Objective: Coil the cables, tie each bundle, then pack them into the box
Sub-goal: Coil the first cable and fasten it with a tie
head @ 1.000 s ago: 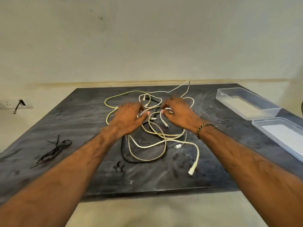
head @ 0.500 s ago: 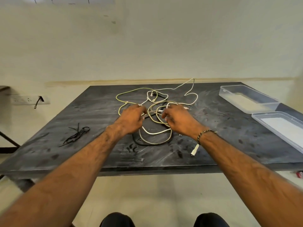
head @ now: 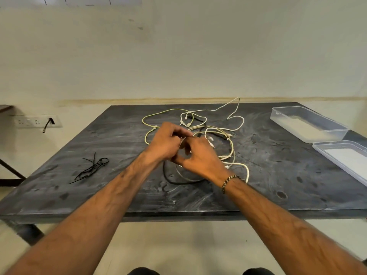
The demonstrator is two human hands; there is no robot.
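Observation:
A tangle of white cables [head: 231,133] and one black cable [head: 178,181] lies in the middle of the dark table [head: 119,139]. My left hand [head: 166,143] and my right hand [head: 198,157] meet over the tangle, fingers curled around white cable strands between them. Part of the tangle is hidden under my hands. A clear plastic box [head: 305,124] stands at the far right, and its clear lid [head: 343,157] lies just in front of it. A small heap of black ties [head: 91,168] lies on the left of the table.
The table's front edge [head: 178,214] runs just past my forearms. A wall socket with a black plug [head: 37,122] is on the wall to the left. Another table's corner [head: 6,108] shows at the far left.
My hands have come together over the tangle and drawn white strands toward me. The view has pulled back from the table.

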